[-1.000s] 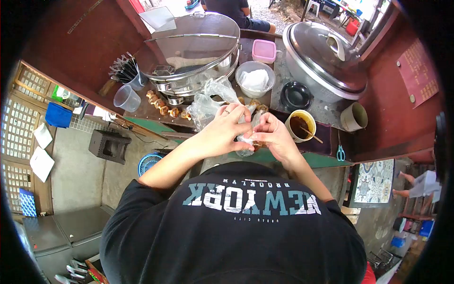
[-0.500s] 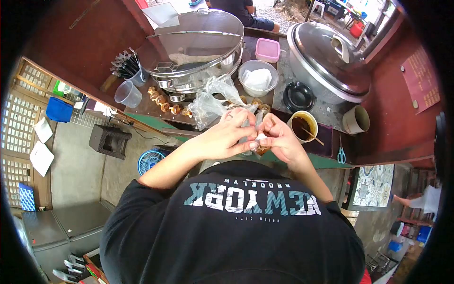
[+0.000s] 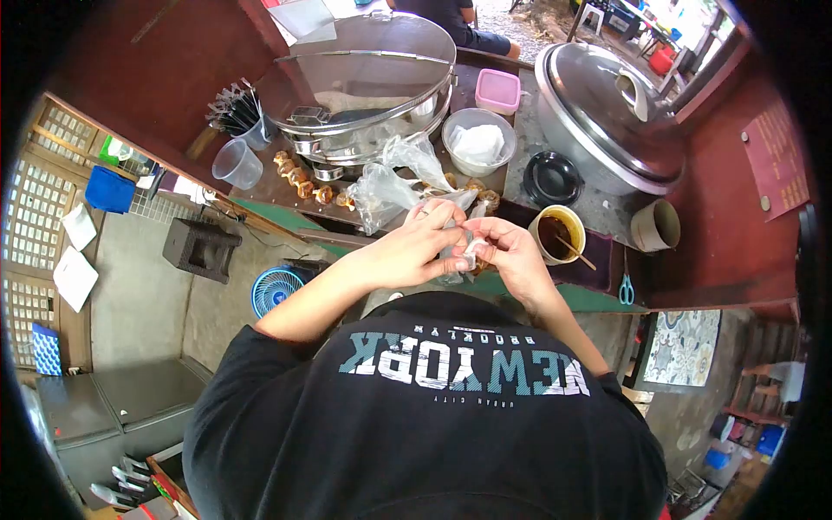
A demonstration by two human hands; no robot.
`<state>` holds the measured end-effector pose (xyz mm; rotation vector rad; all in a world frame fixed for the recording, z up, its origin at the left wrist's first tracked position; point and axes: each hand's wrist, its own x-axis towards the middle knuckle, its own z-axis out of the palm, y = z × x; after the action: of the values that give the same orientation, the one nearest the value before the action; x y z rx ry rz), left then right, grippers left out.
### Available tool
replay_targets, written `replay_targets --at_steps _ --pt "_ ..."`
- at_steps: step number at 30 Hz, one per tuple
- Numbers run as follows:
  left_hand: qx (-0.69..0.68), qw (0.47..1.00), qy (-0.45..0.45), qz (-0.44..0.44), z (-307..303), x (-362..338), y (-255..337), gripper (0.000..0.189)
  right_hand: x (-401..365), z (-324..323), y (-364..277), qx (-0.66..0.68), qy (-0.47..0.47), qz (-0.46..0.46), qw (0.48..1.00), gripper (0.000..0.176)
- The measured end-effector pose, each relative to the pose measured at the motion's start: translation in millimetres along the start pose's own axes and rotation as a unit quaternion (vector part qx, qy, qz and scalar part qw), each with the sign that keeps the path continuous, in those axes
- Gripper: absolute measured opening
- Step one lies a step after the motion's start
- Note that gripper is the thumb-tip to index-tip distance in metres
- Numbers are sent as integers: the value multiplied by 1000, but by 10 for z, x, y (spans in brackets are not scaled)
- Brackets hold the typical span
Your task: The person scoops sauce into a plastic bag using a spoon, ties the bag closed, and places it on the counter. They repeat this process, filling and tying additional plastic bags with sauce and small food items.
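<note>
Both hands meet at the counter's front edge over a small clear plastic bag (image 3: pixel 471 252), which holds something brown that is mostly hidden. My left hand (image 3: pixel 420 244) is closed on the bag's gathered plastic, fingers bent. From the other side my right hand (image 3: pixel 513 256) pinches the bag's twisted neck between thumb and fingers. Just beyond them lie crumpled clear plastic bags (image 3: pixel 380 198) and several small browned food pieces (image 3: pixel 301 182). Beside my right hand stands a tub of dark sauce (image 3: pixel 549 237) with a wooden stick (image 3: pixel 582 256) in it.
At the back are a large round steel pan (image 3: pixel 364 121) with a clear cover and a lidded pot (image 3: pixel 607 113). Between them sit a white-lined bowl (image 3: pixel 478 143), a pink-lidded box (image 3: pixel 497 91) and black dishes (image 3: pixel 552 178). Blue scissors (image 3: pixel 626 289) hang right; a person (image 3: pixel 451 24) sits beyond.
My right fingers have shifted slightly along the bag's neck and closed nearer my left hand. The whole view has tilted a little; both hands keep hold of the bag.
</note>
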<state>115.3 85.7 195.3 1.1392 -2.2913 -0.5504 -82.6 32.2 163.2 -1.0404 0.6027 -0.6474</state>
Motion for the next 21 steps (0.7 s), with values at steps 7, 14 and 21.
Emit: replay_targets --at_steps 7,14,21 --pt "47 999 -13 -25 32 -48 -60 29 3 6 -102 -485 1 -196 852 13" --pt "-144 987 48 -57 125 9 -127 17 70 -103 33 -82 78 -76 991 11" --pt "-427 894 118 -69 148 119 -109 18 23 -11 -70 -116 104 -146 977 13"
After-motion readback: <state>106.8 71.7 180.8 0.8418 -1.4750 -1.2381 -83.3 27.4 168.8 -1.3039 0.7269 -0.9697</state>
